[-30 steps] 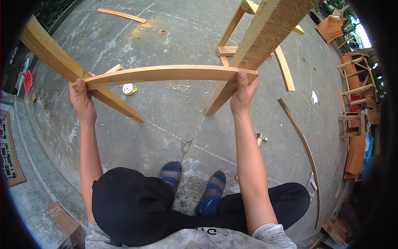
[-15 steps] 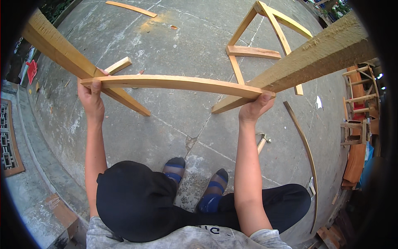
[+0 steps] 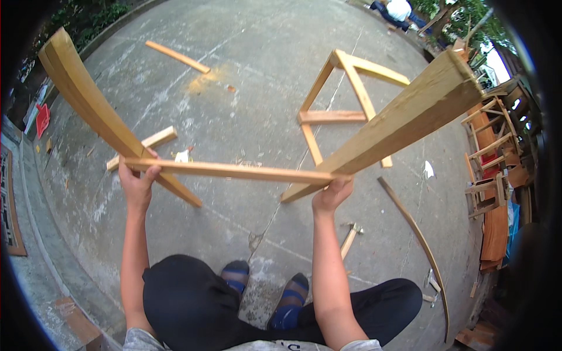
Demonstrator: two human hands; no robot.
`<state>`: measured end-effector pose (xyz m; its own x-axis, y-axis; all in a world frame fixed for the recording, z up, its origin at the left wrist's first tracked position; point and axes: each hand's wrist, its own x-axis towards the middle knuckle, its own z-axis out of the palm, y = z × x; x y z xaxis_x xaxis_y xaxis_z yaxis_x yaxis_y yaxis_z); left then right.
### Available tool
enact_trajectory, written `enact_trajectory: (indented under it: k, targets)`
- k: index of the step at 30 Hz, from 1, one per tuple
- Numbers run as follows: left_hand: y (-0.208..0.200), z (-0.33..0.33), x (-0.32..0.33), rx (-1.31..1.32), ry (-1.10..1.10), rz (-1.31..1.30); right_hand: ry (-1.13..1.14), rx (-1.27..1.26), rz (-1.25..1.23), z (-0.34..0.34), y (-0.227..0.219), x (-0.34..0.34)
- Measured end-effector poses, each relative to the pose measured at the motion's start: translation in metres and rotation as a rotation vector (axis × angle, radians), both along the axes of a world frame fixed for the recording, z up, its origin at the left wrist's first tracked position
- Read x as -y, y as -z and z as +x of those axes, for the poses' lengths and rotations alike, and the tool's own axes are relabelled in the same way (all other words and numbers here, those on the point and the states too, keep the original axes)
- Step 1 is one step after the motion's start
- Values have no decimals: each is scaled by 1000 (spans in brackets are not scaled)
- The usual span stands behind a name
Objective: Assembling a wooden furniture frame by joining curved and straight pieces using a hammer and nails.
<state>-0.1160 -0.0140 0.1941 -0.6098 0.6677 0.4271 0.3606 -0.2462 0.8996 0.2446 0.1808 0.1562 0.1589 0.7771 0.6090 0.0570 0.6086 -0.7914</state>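
A long wooden crosspiece (image 3: pixel 234 169) spans between two thick wooden legs, a left one (image 3: pixel 93 111) and a right one (image 3: pixel 404 114), which slant outward and up. My left hand (image 3: pixel 137 184) is closed round the crosspiece's left end, where it meets the left leg; the thumb presses on the near face and the other fingers reach behind. At the opposite end, my right hand (image 3: pixel 331 196) grips the crosspiece against the right leg from below, its fingers partly hidden. The lower ends of both legs point down toward the concrete floor.
A hammer (image 3: pixel 349 241) lies right of my feet, near a long thin strip (image 3: pixel 418 228). Beyond stands an angled wooden frame (image 3: pixel 333 116). Loose pieces include a short block (image 3: pixel 159 138) and a far slat (image 3: pixel 177 57). Wooden furniture parts (image 3: pixel 494 140) are stacked at right. A person (image 3: pixel 399 10) is far off.
The view has tipped upward, so the floor items and my feet sit lower in it. The crosspiece and legs appear lower too, both hands still holding on. More of the hammer shows.
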Motion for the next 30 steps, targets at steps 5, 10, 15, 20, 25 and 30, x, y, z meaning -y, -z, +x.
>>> enact_trajectory:
  k: [5,10,15,20,25,30]
  targets:
    - [1,3,2,52,-7,-39,-49,-12,4,5,-4,9]
    - [-8,9,-6,39,-2,-25,-41,7,22,12,-12,6]
    - [-11,7,-1,75,37,-10,-23,73,18,9,-12,4]
    - [-14,-9,-2,205,211,47,7,95,38,6,-12,2]
    - [-29,10,-26,235,196,29,-31,70,35,16,-15,-4]
    - [-29,2,-7,140,139,-40,12,132,64,4,-10,1]
